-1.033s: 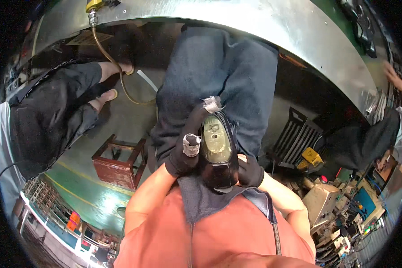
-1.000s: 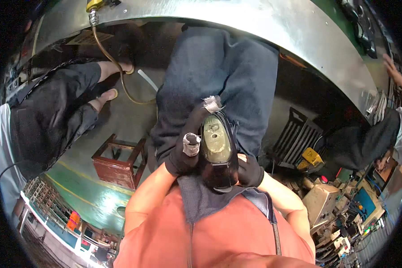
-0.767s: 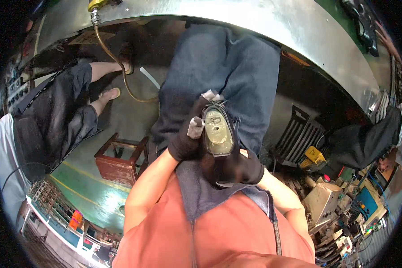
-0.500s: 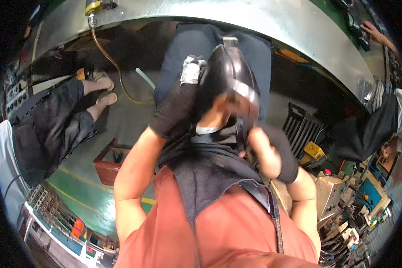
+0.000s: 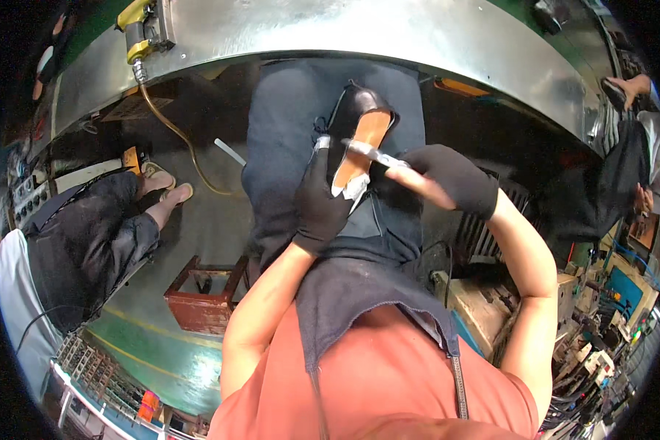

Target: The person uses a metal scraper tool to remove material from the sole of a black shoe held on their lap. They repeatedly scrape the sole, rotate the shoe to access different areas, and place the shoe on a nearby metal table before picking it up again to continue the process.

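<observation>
Pointing forward, the left hand [image 5: 321, 199] grasps a black shoe [image 5: 370, 127], tan face up; the right hand [image 5: 453, 180] angles inward, its grip unclear.

A glossy black leather shoe [image 5: 369, 132] lies slanted over the lap [image 5: 282, 125], its rounded black end farther from the body and leaning right; whether it touches the lap cannot be told. It is turned so that a long, narrow tan face shows, partly covered across its middle and near end. Thin black cord [image 5: 320, 125] sticks out at its left.
</observation>
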`<state>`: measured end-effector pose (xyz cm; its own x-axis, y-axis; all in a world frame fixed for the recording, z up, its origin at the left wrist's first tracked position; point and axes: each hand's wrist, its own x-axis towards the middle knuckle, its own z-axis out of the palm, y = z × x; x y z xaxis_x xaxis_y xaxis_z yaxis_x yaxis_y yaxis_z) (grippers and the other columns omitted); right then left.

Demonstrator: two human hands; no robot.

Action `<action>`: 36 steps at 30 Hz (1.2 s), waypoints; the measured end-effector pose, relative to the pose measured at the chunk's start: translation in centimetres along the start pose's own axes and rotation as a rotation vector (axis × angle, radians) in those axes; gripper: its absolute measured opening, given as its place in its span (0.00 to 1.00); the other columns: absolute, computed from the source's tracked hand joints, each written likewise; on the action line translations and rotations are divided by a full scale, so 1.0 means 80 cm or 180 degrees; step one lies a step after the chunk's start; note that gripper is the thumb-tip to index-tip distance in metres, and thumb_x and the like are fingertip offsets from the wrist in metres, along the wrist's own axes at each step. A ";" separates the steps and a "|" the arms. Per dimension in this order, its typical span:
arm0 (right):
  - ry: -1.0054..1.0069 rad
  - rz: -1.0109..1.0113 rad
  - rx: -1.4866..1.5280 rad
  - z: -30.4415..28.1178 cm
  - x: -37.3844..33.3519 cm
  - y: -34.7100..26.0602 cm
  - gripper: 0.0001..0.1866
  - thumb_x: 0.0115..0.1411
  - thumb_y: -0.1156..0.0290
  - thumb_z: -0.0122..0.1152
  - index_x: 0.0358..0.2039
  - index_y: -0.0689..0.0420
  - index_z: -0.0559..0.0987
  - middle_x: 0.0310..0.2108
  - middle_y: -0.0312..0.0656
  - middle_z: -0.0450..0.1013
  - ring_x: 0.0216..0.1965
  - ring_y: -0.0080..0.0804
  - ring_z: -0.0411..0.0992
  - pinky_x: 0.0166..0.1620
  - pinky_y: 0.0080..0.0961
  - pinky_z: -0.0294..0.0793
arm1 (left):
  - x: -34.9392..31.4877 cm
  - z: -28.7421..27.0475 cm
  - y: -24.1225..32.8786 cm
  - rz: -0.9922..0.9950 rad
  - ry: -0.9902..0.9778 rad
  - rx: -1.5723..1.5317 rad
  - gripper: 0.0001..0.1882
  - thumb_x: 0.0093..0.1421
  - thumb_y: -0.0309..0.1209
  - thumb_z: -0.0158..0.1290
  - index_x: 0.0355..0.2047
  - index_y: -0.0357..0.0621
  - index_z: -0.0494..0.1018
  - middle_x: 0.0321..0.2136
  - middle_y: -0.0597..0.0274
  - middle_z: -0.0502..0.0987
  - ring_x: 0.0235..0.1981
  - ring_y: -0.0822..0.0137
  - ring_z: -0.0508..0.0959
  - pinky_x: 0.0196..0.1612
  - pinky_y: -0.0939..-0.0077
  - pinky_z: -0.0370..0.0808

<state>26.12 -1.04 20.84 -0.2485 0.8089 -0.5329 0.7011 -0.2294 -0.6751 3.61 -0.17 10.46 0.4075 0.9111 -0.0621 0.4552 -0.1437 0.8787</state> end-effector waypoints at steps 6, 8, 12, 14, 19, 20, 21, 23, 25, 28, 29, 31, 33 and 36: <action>0.1370 -0.0912 -0.1608 0.047 0.033 0.043 0.21 0.60 0.52 0.57 0.20 0.57 0.74 0.18 0.50 0.71 0.20 0.49 0.73 0.23 0.39 0.70 | 0.017 0.000 -0.027 0.0476 0.0026 -0.0219 0.41 0.56 0.42 0.60 0.63 0.32 0.54 0.56 0.37 0.67 0.58 0.47 0.68 0.59 0.63 0.65; 0.1003 -0.0714 -0.1340 0.035 0.030 0.047 0.21 0.61 0.51 0.57 0.25 0.58 0.77 0.20 0.51 0.73 0.21 0.46 0.74 0.24 0.36 0.72 | 0.030 -0.014 -0.007 0.0441 -0.0191 -0.0755 0.40 0.58 0.40 0.59 0.63 0.33 0.54 0.55 0.38 0.68 0.58 0.49 0.69 0.59 0.64 0.65; -0.1459 0.1725 0.2764 0.013 0.010 0.038 0.31 0.67 0.45 0.45 0.28 0.64 0.78 0.21 0.44 0.76 0.22 0.29 0.76 0.28 0.25 0.74 | 0.064 -0.031 -0.006 -0.0414 -0.1344 -0.2286 0.29 0.66 0.43 0.41 0.60 0.33 0.58 0.52 0.44 0.70 0.53 0.57 0.71 0.56 0.70 0.67; -0.0971 0.0684 0.0915 -0.012 0.013 0.030 0.32 0.66 0.44 0.46 0.25 0.64 0.78 0.19 0.45 0.75 0.20 0.30 0.76 0.27 0.27 0.73 | 0.060 0.015 -0.028 -0.0260 -0.0211 -0.1143 0.29 0.64 0.30 0.44 0.63 0.33 0.52 0.56 0.37 0.65 0.58 0.49 0.68 0.58 0.65 0.65; 0.0084 -0.0607 -0.1522 -0.065 -0.008 -0.031 0.24 0.62 0.50 0.55 0.23 0.62 0.76 0.18 0.52 0.70 0.21 0.52 0.72 0.26 0.39 0.68 | 0.070 0.001 -0.038 0.0164 -0.0363 0.0120 0.36 0.59 0.26 0.50 0.64 0.31 0.45 0.58 0.33 0.61 0.60 0.44 0.65 0.59 0.62 0.65; 0.0339 -0.0819 -0.1477 -0.057 -0.015 -0.055 0.23 0.62 0.52 0.55 0.25 0.61 0.76 0.19 0.51 0.70 0.22 0.53 0.71 0.26 0.40 0.68 | 0.065 -0.003 -0.051 0.0432 -0.0340 0.0094 0.37 0.58 0.26 0.51 0.64 0.30 0.45 0.59 0.33 0.60 0.60 0.45 0.64 0.59 0.62 0.64; 0.0582 -0.1046 -0.1421 -0.045 -0.018 -0.074 0.21 0.61 0.53 0.56 0.26 0.61 0.76 0.20 0.51 0.70 0.23 0.54 0.71 0.26 0.41 0.67 | 0.050 -0.008 -0.065 0.0269 -0.0526 0.0049 0.39 0.57 0.26 0.53 0.64 0.29 0.45 0.60 0.34 0.59 0.61 0.46 0.63 0.61 0.63 0.62; 0.1017 -0.1583 -0.0561 0.004 -0.010 -0.048 0.17 0.63 0.56 0.55 0.29 0.60 0.75 0.22 0.52 0.70 0.25 0.50 0.71 0.28 0.39 0.68 | 0.033 -0.005 -0.082 0.0061 -0.1021 -0.0136 0.42 0.55 0.26 0.56 0.64 0.27 0.45 0.62 0.37 0.56 0.63 0.48 0.60 0.64 0.66 0.58; 0.0930 -0.1301 -0.0048 0.059 -0.010 0.011 0.18 0.65 0.57 0.53 0.30 0.60 0.76 0.22 0.51 0.71 0.25 0.45 0.72 0.29 0.35 0.68 | -0.012 -0.009 -0.050 0.0266 -0.0914 -0.0066 0.44 0.56 0.29 0.58 0.65 0.27 0.45 0.63 0.39 0.55 0.64 0.48 0.59 0.65 0.66 0.56; 0.0273 -0.0203 0.0275 0.096 -0.033 0.044 0.18 0.66 0.56 0.52 0.31 0.60 0.77 0.21 0.46 0.71 0.25 0.34 0.71 0.29 0.31 0.68 | -0.066 -0.014 -0.045 -0.1189 -0.0758 -0.2463 0.33 0.66 0.38 0.48 0.63 0.30 0.51 0.59 0.45 0.63 0.61 0.53 0.65 0.62 0.66 0.61; 0.0182 0.0070 0.0433 0.102 -0.039 0.052 0.19 0.67 0.56 0.51 0.32 0.60 0.77 0.21 0.44 0.71 0.24 0.31 0.70 0.29 0.30 0.68 | -0.069 -0.015 -0.057 -0.1603 -0.0932 -0.3448 0.30 0.67 0.39 0.44 0.62 0.31 0.54 0.57 0.47 0.66 0.59 0.54 0.67 0.61 0.68 0.63; 0.0015 0.0390 0.0378 0.102 -0.049 0.057 0.20 0.67 0.55 0.50 0.34 0.61 0.77 0.19 0.41 0.69 0.23 0.25 0.67 0.29 0.28 0.67 | -0.054 -0.025 -0.034 -0.2290 -0.1126 -0.4160 0.25 0.71 0.42 0.32 0.55 0.34 0.64 0.49 0.56 0.74 0.51 0.60 0.74 0.56 0.75 0.68; -0.0179 0.0521 0.0337 0.078 -0.053 0.049 0.20 0.67 0.55 0.49 0.34 0.62 0.76 0.19 0.41 0.68 0.23 0.26 0.67 0.29 0.28 0.67 | -0.057 0.020 -0.070 -0.1488 -0.0199 -0.1625 0.21 0.70 0.40 0.36 0.51 0.35 0.67 0.40 0.45 0.77 0.44 0.54 0.78 0.46 0.68 0.73; -0.0041 0.0405 0.0171 0.064 -0.062 0.043 0.21 0.67 0.55 0.50 0.32 0.63 0.75 0.18 0.43 0.69 0.21 0.29 0.66 0.28 0.31 0.67 | -0.040 0.035 -0.048 -0.0507 0.0305 -0.0310 0.17 0.66 0.38 0.44 0.45 0.36 0.67 0.32 0.35 0.76 0.38 0.45 0.78 0.37 0.60 0.72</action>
<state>26.34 -8.58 18.54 -0.1686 0.7645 -0.6221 0.6908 -0.3585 -0.6279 2.78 -3.64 5.98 0.2572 0.9525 -0.1629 0.4272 0.0391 0.9033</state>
